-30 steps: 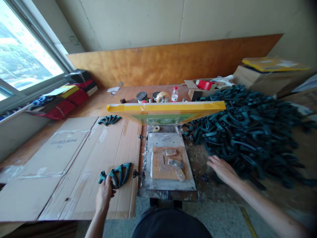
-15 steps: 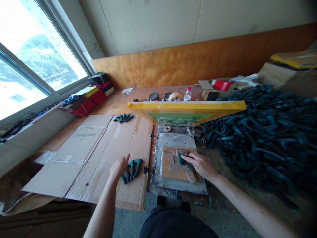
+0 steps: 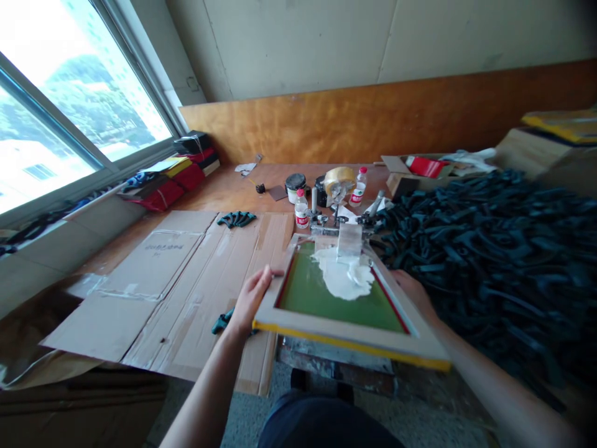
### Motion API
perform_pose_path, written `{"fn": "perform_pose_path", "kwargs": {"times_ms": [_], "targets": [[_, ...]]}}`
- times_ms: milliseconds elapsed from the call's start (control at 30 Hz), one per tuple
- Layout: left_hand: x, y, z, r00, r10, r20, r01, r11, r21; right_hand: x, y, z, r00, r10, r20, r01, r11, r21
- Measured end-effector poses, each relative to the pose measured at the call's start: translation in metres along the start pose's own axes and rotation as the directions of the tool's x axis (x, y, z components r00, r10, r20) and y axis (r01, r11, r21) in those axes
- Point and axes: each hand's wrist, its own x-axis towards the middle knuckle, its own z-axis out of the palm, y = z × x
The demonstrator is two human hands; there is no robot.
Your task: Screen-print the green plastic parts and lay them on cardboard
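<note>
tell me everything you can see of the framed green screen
The framed green screen has a pale frame, yellow along its near edge, dark red strips inside, and a green panel. White paste lies on its far part. It looks nearly level over a metal plate; contact is unclear. The left hand holds its left side; the right hand is at its right side.

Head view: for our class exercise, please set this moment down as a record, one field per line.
Left hand: holding the left edge of the framed screen
Right hand: at its right edge, grip partly hidden
Framed screen: green inside, pale border, yellow front edge
White paste: spread on the green area
Dark green parts: piled at right, others on cardboard
Bottles: two, red-capped, beyond the screen
</note>
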Motion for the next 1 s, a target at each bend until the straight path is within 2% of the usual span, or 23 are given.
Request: {"fn": "perform_pose_path", "kwargs": {"times_ms": [67, 133, 200, 267, 333, 367, 433, 533, 633, 667, 700, 767, 833, 900, 1000], "targets": [[-0.012, -0.044, -0.008, 0.991, -0.127, 0.032, 0.124, 0.99, 0.073, 0.028, -0.002, -0.009, 0.999, 0.002, -0.034, -0.001, 0.999, 0.043], [-0.014, -0.083, -0.01, 0.985, -0.173, 0.014, 0.17, 0.974, 0.147, 0.054, -0.02, -0.011, 0.998, -0.061, -0.007, 0.061, 0.996, 0.059], [-0.01, -0.112, -0.008, 0.986, -0.164, -0.008, 0.16, 0.956, 0.247, 0.071, -0.045, -0.007, 0.981, -0.139, 0.134, 0.139, 0.99, 0.01], [-0.004, -0.128, -0.007, 0.989, -0.149, -0.017, 0.145, 0.922, 0.358, 0.074, -0.067, 0.002, 0.934, -0.141, 0.328, 0.169, 0.984, -0.058], [-0.001, -0.133, -0.008, 0.989, -0.148, -0.013, 0.139, 0.89, 0.433, 0.061, -0.082, 0.01, 0.891, -0.119, 0.439, 0.18, 0.979, -0.098], [0.0, -0.133, -0.009, 0.988, -0.152, -0.011, 0.14, 0.88, 0.453, 0.051, -0.086, 0.013, 0.88, -0.135, 0.455, 0.201, 0.974, -0.101], [0.0, -0.131, -0.01, 0.987, -0.158, -0.009, 0.143, 0.871, 0.47, 0.027, -0.088, 0.012, 0.859, -0.244, 0.45, 0.302, 0.951, -0.061], [-0.001, -0.13, -0.01, 0.988, -0.156, -0.019, 0.146, 0.862, 0.485, -0.001, -0.087, -0.002, 0.754, -0.477, 0.452, 0.501, 0.862, 0.075], [-0.001, -0.131, -0.01, 0.989, -0.149, -0.021, 0.139, 0.859, 0.492, -0.002, -0.084, -0.019, 0.656, -0.584, 0.478, 0.564, 0.8, 0.203], [-0.002, -0.131, -0.01, 0.989, -0.144, -0.02, 0.135, 0.861, 0.491, 0.001, -0.083, -0.022, 0.65, -0.581, 0.491, 0.547, 0.805, 0.228], [-0.002, -0.131, -0.01, 0.99, -0.138, -0.02, 0.13, 0.863, 0.489, 0.006, -0.084, -0.023, 0.666, -0.56, 0.494, 0.518, 0.823, 0.234], [-0.002, -0.13, -0.009, 0.991, -0.132, -0.023, 0.127, 0.868, 0.48, 0.01, -0.086, -0.017, 0.741, -0.498, 0.45, 0.462, 0.865, 0.197], [-0.003, -0.127, -0.008, 0.989, -0.14, -0.04, 0.142, 0.877, 0.46, 0.004, -0.09, -0.006, 0.802, -0.482, 0.352, 0.464, 0.875, 0.141], [-0.004, -0.124, -0.007, 0.986, -0.158, -0.058, 0.168, 0.885, 0.435, -0.01, -0.091, 0.001, 0.801, -0.531, 0.278, 0.514, 0.847, 0.138], [-0.004, -0.121, -0.006, 0.983, -0.175, -0.063, 0.185, 0.895, 0.406, -0.02, -0.087, -0.001, 0.77, -0.561, 0.305, 0.513, 0.828, 0.228]]}}
